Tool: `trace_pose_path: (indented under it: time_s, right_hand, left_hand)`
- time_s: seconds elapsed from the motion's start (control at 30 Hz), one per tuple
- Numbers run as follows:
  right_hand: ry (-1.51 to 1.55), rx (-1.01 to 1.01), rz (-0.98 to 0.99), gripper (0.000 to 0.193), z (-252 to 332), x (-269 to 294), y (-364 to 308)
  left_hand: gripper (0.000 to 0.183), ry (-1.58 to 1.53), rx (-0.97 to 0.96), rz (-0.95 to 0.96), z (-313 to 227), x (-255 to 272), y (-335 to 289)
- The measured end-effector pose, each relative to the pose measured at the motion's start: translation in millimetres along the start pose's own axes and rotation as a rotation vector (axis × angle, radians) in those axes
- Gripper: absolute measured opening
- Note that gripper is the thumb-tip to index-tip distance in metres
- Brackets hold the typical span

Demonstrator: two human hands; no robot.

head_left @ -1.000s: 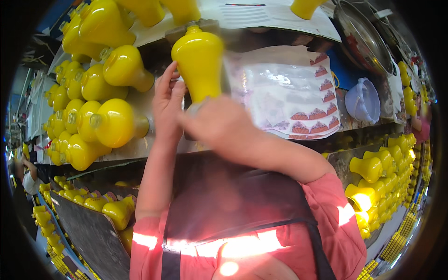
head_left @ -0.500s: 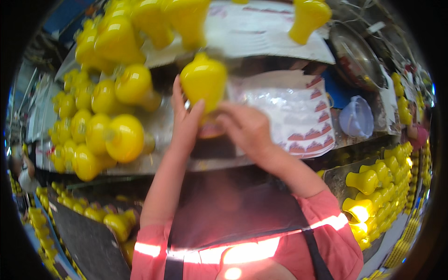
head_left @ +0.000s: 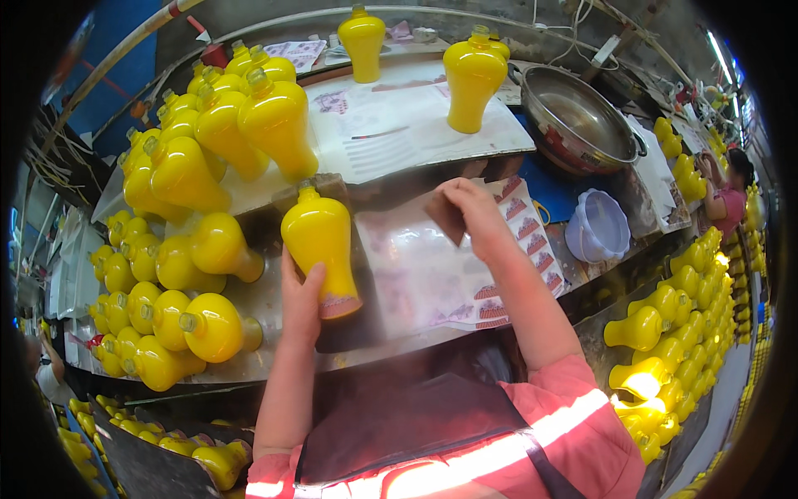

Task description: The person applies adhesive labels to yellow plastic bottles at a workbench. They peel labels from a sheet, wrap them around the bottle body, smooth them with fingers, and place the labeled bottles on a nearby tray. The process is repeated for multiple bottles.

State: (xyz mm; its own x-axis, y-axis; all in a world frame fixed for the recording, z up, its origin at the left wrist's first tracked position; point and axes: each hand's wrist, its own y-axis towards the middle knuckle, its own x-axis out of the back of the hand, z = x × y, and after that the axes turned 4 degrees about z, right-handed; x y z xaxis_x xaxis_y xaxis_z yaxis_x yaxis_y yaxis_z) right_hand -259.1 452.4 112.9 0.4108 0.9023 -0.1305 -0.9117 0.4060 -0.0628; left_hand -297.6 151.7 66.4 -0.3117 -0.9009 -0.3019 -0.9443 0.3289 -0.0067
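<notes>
Inspector A: What is nearest the person's body?

Inspector B: A dark apron point(head_left: 407, 424) over a pink top, with the bench point(head_left: 258, 363) beyond it.

Inspector A: State of the left hand point(head_left: 301, 293)?

Inspector B: It is closed around the lower part of a yellow vase point(head_left: 316, 233), thumb in front. The vase is at the bench, neck up and slightly tilted, with a patterned purplish band around its foot. Whether the foot touches the bench cannot be told.

Inspector A: And the right hand point(head_left: 470, 209)?

Inspector B: It pinches a flat brown piece point(head_left: 447, 218) between thumb and fingers, over the printed sheets point(head_left: 399, 287), well apart from the vase.

Inspector A: What lies to the sides?

Inspector B: At left, several yellow vases point(head_left: 214, 328) lie on their sides. At right of the sheets is a pale purple bucket point(head_left: 595, 229).

Inspector A: Farther off?

Inspector B: A white board point(head_left: 420, 108) carrying an upright vase point(head_left: 475, 83), with a wide metal pan point(head_left: 582, 108) just beside it. At far right is a co-worker point(head_left: 731, 208) in pink.
</notes>
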Motion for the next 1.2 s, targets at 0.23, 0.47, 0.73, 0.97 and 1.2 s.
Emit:
trace_pose_path:
  time_s: [0.23, 0.47, 0.73, 0.97, 1.2]
  right_hand:
    - [-0.175, -0.127, 0.109, 0.041, 39, 38, 32]
    - [-1.05, 0.374, -0.107, 0.025, 47, 20, 68]
    - [-1.698, 0.31, -0.022, 0.03, 48, -28, 178]
    - [-1.943, -0.1, 0.097, 0.033, 61, -49, 256]
    - [-1.836, -0.11, -0.006, 0.035, 59, -45, 256]
  left_hand:
    - [0.071, -0.028, 0.05, 0.047, 3, 8, -3]
    - [0.066, -0.028, 0.029, 0.015, 6, 3, -9]
    - [0.071, 0.056, 0.024, -0.02, 13, 7, -7]
    - [0.073, 0.175, -0.002, 0.014, 15, 15, -7]
    - [0.076, 0.066, -0.015, 0.047, 15, 14, -7]
